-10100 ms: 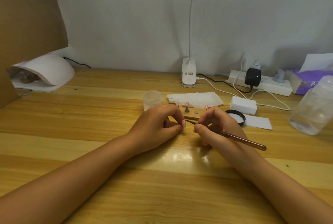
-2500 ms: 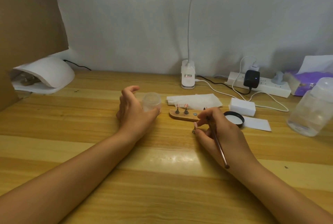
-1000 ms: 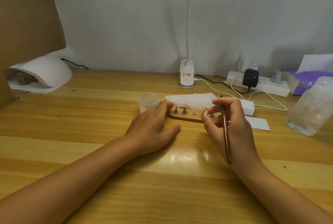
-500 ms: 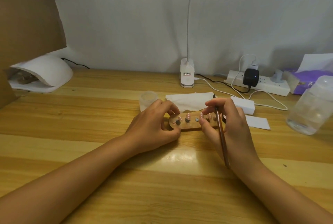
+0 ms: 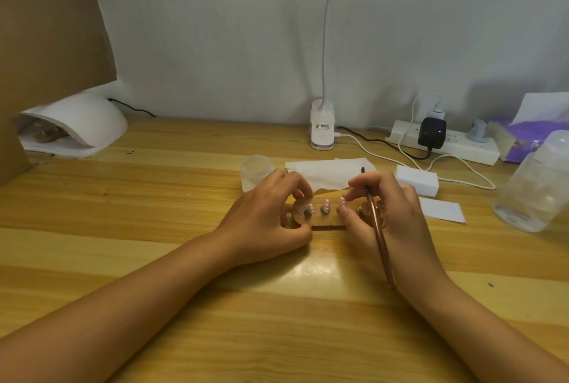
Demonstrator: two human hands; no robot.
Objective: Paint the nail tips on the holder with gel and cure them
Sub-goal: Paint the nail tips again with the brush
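A wooden oval nail holder [image 5: 329, 220] with several pink nail tips [image 5: 325, 205] on small stands is lifted and tilted toward me at the middle of the table. My left hand [image 5: 268, 213] grips its left end between thumb and fingers. My right hand [image 5: 391, 216] grips its right end and also holds a copper-coloured gel brush [image 5: 380, 234] lying along the hand, bristles pointing away. A white curing lamp [image 5: 80, 124] stands at the far left. A small clear gel jar [image 5: 254, 171] sits just behind my left hand.
Behind the holder lie a white tissue [image 5: 329, 171], a white block [image 5: 417, 180] and a white card [image 5: 441, 210]. A clip lamp base [image 5: 321, 128], a power strip [image 5: 446, 144] with cables, a purple tissue pack [image 5: 523, 139] and a clear bottle [image 5: 535, 188] line the back and right.
My left hand left the gel jar and took the holder's left end. Both hands have raised the holder off the table and tilted its top toward me.
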